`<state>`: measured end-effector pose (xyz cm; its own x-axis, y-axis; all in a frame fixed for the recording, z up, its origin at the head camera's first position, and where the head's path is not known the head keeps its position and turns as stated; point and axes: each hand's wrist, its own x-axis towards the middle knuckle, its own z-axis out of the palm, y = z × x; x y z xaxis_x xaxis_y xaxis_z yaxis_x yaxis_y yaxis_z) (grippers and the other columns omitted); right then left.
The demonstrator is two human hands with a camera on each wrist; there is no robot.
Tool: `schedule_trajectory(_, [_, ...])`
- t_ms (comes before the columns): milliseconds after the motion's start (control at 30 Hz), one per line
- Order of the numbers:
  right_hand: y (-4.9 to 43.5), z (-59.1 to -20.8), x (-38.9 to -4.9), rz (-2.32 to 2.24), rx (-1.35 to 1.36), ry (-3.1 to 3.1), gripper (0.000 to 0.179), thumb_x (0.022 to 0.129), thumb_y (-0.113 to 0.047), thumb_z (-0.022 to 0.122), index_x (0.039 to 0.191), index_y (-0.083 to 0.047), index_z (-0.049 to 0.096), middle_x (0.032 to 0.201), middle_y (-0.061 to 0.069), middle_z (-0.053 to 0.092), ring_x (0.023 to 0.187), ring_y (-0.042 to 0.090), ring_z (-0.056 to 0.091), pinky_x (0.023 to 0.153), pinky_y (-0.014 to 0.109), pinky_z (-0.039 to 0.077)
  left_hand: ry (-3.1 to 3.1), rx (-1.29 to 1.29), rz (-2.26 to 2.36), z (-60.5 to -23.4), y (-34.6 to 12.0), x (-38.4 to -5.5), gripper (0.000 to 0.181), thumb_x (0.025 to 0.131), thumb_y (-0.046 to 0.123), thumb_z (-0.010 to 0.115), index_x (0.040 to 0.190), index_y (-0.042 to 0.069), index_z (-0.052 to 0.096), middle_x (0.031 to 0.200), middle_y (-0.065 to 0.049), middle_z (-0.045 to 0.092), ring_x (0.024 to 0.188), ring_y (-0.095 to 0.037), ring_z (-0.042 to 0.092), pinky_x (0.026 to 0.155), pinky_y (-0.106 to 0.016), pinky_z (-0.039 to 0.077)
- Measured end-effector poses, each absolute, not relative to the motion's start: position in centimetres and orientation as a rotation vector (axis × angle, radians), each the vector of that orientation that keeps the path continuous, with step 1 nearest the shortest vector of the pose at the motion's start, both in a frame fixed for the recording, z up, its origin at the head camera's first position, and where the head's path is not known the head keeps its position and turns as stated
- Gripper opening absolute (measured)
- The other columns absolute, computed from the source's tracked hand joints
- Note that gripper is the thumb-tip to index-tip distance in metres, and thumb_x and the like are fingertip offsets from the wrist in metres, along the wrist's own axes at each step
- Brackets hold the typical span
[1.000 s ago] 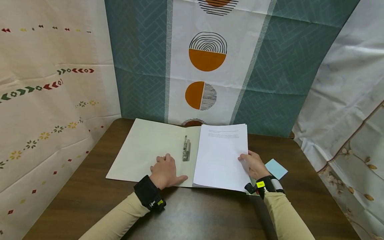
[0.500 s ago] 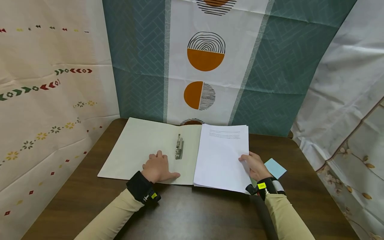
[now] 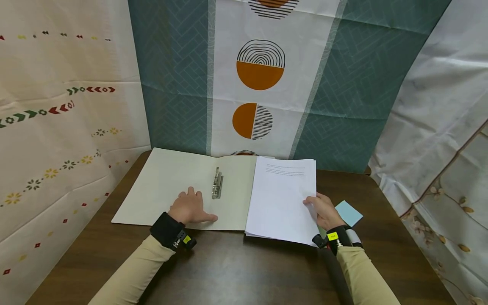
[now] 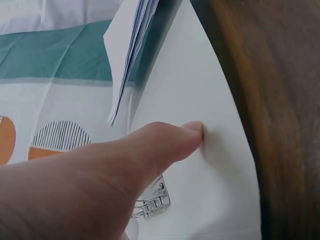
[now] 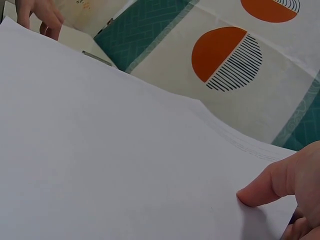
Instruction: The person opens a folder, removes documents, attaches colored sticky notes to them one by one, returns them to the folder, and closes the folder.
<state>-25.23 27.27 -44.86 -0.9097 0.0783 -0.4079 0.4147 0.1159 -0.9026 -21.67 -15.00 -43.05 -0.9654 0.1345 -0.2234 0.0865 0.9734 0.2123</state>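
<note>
A cream folder (image 3: 164, 182) lies spread open on the table, with a metal lever clip (image 3: 217, 185) fixed to its inside. My left hand (image 3: 190, 208) rests on the folder near its front edge, fingers spread and thumb stretched out to the right. In the left wrist view the thumb (image 4: 170, 140) touches the cream board. My right hand (image 3: 324, 210) pinches the right edge of a stack of white paper (image 3: 282, 203), thumb on top and fingers underneath. A few printed lines run near the top of the upper sheet. The stack overlaps the folder's right part and is slightly bowed.
A pale blue square of paper (image 3: 348, 213) lies right of my right hand. Something pale green (image 3: 322, 231) shows partly beneath the right wrist. Patterned cloths (image 3: 175, 84) hang behind and beside the brown table (image 3: 244, 271).
My left hand has moved left, and the folder with its clip has slid left along with it. The paper stack and my right hand have stayed nearly in place.
</note>
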Motion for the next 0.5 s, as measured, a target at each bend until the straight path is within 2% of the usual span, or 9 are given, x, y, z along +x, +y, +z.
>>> schedule_trajectory(200, [27.1,-44.4,-25.0,-1.877,0.471,2.135,0.07,0.112,-0.011,0.052,0.177,-0.004,0.028,0.18,0.024,0.03,0.152,0.042,0.038,0.128,0.058,0.033,2.86,0.155,0.296,-43.0,-16.3,-22.3,0.108,0.083,0.067,0.088,0.143,-0.017,0.057,0.128,-0.034,0.056,0.11,-0.045,0.061,0.086,-0.053,0.062])
schedule_trajectory(500, [26.8,-44.1,-24.8,-1.888,0.471,2.14,0.07,0.112,-0.011,0.052,0.177,-0.003,0.027,0.18,0.025,0.03,0.153,0.044,0.037,0.13,0.06,0.032,2.826,0.112,0.303,-42.4,-18.1,-23.0,0.112,0.082,0.065,0.089,0.146,-0.019,0.053,0.129,-0.036,0.055,0.11,-0.046,0.059,0.083,-0.051,0.06])
